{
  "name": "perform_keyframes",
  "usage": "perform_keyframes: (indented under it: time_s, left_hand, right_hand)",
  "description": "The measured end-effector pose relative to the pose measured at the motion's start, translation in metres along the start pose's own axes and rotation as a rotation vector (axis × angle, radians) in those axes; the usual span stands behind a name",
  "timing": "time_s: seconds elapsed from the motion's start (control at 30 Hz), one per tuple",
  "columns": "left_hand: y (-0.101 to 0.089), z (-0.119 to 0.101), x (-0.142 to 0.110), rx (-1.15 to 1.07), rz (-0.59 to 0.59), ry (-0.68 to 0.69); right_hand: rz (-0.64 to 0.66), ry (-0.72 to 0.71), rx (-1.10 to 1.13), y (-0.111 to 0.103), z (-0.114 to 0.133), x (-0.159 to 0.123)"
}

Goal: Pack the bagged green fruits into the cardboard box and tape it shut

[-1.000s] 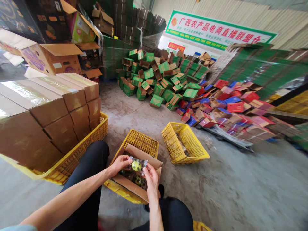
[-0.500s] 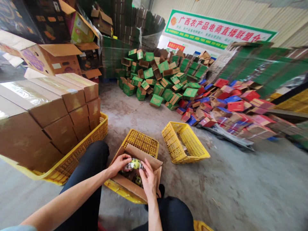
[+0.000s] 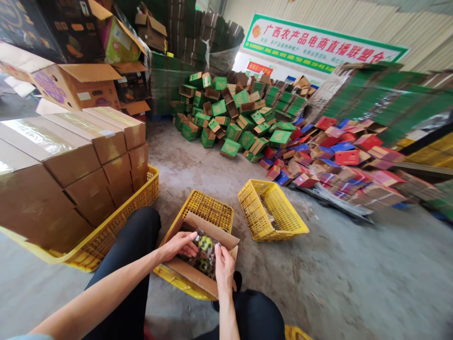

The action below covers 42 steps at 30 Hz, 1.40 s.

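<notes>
Between my hands is a clear plastic packet (image 3: 205, 243) with a yellow-green, dark-spotted face; its contents are not clear to me. My left hand (image 3: 180, 246) pinches its left edge, thumb on top and fingers curled. At the right edge, my right hand (image 3: 223, 267) has it between thumb and fingertips. Both hands are over an open cardboard box (image 3: 231, 240), with its flaps up. Inside the box, below the packet, lie similar dark and yellow-green packets (image 3: 203, 265), partly hidden by my hands. A yellow plastic crate (image 3: 207, 208) supports the box.
To the left, a yellow crate (image 3: 155, 184) holds stacked, taped cardboard boxes (image 3: 76, 163). Another yellow crate (image 3: 286, 212) stands tilted on the floor ahead at right. Farther back are heaps of green boxes (image 3: 230, 148) and red and blue boxes (image 3: 347, 157). My knees flank the work.
The packet has shifted slightly right and turned its yellow-green face up more. My right hand moved a little right and down; my left hand moved slightly right.
</notes>
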<state>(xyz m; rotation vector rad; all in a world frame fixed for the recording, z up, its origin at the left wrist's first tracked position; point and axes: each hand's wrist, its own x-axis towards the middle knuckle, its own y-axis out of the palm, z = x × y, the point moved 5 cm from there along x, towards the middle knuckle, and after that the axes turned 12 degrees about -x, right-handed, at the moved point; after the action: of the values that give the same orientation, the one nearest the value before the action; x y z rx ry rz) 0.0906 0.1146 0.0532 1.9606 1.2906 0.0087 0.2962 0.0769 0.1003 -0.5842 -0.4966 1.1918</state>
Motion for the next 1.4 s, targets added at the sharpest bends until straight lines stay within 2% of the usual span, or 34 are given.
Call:
perform_keyframes:
  time_s: [0.13, 0.27, 0.37, 0.53, 0.67, 0.8, 1.0, 1.23, 1.4]
  left_hand:
    - [0.002, -0.004, -0.004, 0.119, 0.057, 0.071]
    - [0.0, -0.012, -0.006, 0.214, 0.044, 0.177]
    - [0.002, -0.014, -0.008, 0.171, 0.037, 0.16]
    - [0.008, -0.013, -0.01, -0.028, 0.08, 0.13]
    - [0.009, -0.013, -0.01, 0.002, 0.076, 0.139]
    - [0.008, -0.013, -0.01, 0.021, 0.086, 0.144]
    - [0.003, -0.007, -0.001, -0.047, 0.039, 0.136]
    - [0.007, -0.006, 0.003, -0.093, 0.059, 0.108]
    - [0.004, -0.004, 0.003, -0.126, 0.044, 0.076]
  right_hand:
    - [-0.03, -0.02, -0.039, -0.002, 0.003, 0.0]
    - [-0.022, -0.025, -0.042, -0.002, 0.003, 0.001]
    - [-0.009, -0.013, -0.005, -0.002, 0.002, 0.001]
    - [0.08, -0.003, 0.015, 0.006, 0.0, -0.003]
    - [0.133, 0.028, 0.156, 0.014, -0.002, -0.005]
    - [0.133, 0.033, 0.254, 0.013, -0.001, -0.002]
    - [0.075, 0.168, 0.38, 0.017, -0.015, -0.001]
    - [0.095, 0.329, 0.679, 0.033, -0.018, -0.004]
    - [0.122, 0.373, 0.761, 0.032, -0.022, -0.003]
